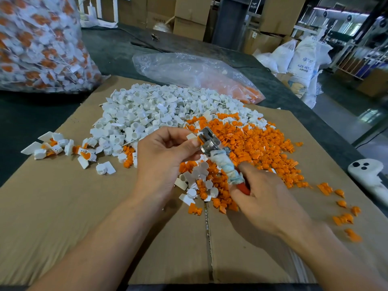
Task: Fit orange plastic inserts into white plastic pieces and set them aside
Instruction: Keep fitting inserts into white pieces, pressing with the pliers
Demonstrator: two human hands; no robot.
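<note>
A small white piece (192,136) with an orange insert (200,140) at its end is held above the middle of the cardboard (63,206). It is pinched between the thumb and curled fingers of the left hand (163,156) and touches the metal head of a pair of pliers (212,143). The joint is tiny and partly hidden, so I cannot tell whether the insert is fully seated.

The right hand (266,196) is clenched round the pliers' handles. One handle is wrapped in grubby cloth and the other shows red.

On the cardboard under the hands lie two heaps that meet in the middle: white pieces (147,114) toward the far left and orange inserts (252,143) toward the right. A small cluster of joined white-and-orange pieces (63,147) sits apart near the cardboard's left edge. A few loose inserts (344,219) trail toward its right edge.

The cardboard rests on a dark table (109,51). Just past its far edge lies a clear bag (189,72) with orange inserts inside. Off its far left corner stands a large bag (37,43) full of joined pieces. Beside its right edge lies a white handheld device (365,171). Boxes (191,15) and white sacks (300,59) stand well beyond.
</note>
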